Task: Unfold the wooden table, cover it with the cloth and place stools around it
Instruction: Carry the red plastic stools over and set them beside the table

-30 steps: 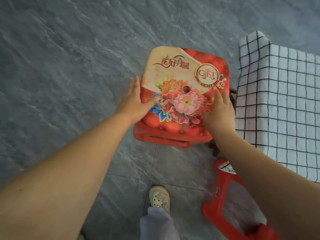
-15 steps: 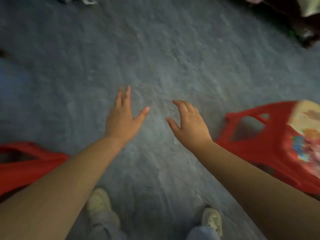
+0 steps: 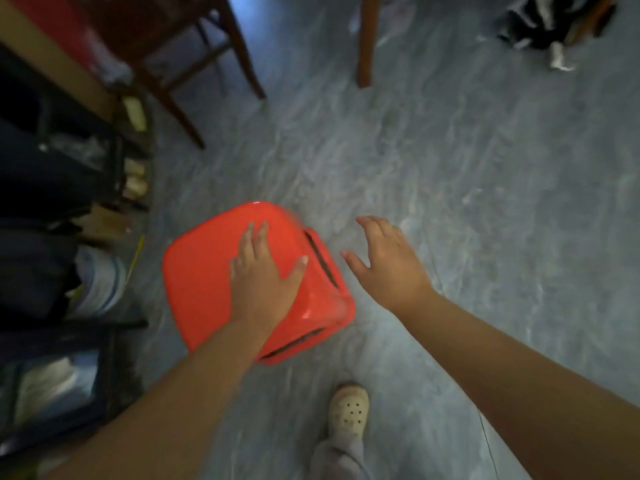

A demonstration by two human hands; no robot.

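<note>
Fetching another stool: my left hand (image 3: 265, 282) lies flat, fingers spread, on the red stool (image 3: 214, 271) at frame centre; right hand (image 3: 389, 263) spread, empty, beside it. Next: grip, lift.

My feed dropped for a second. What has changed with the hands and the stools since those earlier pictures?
Both hands let go of the flower-printed stool beside the cloth-covered table, and the view swung away; neither shows now. The left hand has come down flat on the seat of a plain red stool. The right hand hovers open beside it, touching nothing. Unchanged: the same grey floor underfoot.
</note>
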